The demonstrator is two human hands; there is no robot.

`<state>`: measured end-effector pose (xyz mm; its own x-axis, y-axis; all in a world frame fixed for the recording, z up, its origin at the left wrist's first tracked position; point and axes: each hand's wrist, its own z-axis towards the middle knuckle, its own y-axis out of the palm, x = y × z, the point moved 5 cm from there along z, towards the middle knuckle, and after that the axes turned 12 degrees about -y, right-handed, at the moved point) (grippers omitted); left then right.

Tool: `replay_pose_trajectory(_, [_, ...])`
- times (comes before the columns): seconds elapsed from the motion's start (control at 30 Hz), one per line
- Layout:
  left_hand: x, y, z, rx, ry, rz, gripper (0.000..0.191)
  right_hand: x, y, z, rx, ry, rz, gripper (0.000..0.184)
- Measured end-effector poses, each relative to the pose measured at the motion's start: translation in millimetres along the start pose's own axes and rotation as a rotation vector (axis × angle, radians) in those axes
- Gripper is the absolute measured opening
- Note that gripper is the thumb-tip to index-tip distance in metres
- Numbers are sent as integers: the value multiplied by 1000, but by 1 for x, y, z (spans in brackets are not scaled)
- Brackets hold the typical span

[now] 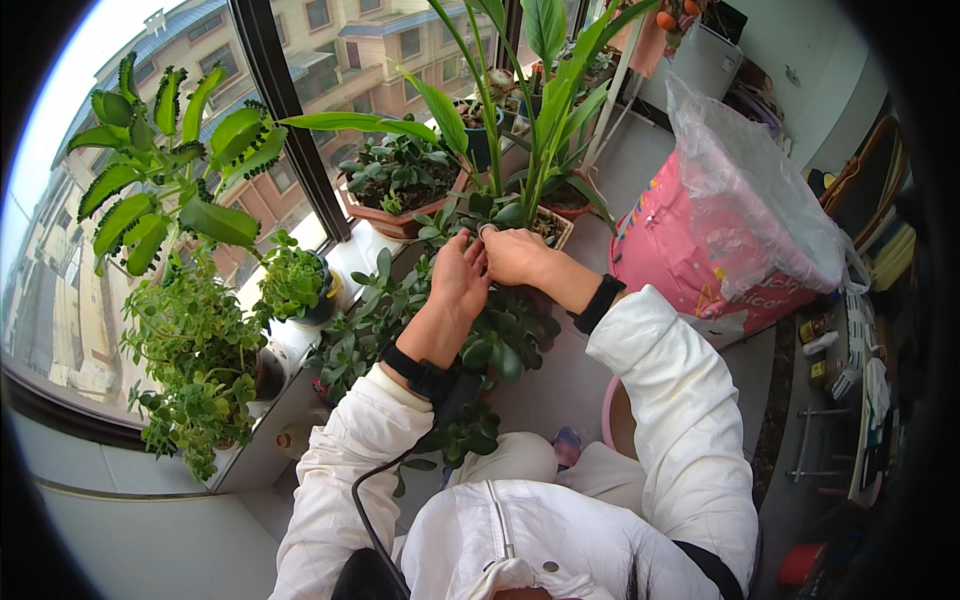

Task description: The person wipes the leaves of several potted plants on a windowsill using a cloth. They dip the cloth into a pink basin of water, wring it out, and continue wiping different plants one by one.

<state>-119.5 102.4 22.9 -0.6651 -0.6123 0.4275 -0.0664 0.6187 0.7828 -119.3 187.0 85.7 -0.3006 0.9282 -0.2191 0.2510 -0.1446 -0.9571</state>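
Observation:
A jade plant (397, 300) with thick dark green leaves spreads in front of me, its branches reaching under both wrists. My left hand (456, 279) is over it, palm turned up and bare, thumb apart from the fingers. Against those fingertips rests my right hand (519, 255), its fingers curled at the upper leaves (495, 210) of the plant. Whether a leaf or stem is pinched there is hidden by the fingers. Black bands (598, 304) circle both wrists.
Potted succulents (296, 281) line the windowsill at left, beside a tall kalanchoe (180, 165). An octagonal terracotta pot (405, 217) and long-leaved plants (555, 127) stand ahead. At right is a pink bin (667, 247) with a clear plastic liner (757, 187); a pink-rimmed container (619, 416) is near my knees.

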Motion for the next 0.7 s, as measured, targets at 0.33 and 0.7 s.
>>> replay_pose_trajectory(0.33, [4,12,5,-40,-112,124,69,7,1,0,27,-16,9,45])
replay_pose_trajectory(0.7, [6,13,20,-23,-69,111,68,4,3,4,28,-4,-8,34])
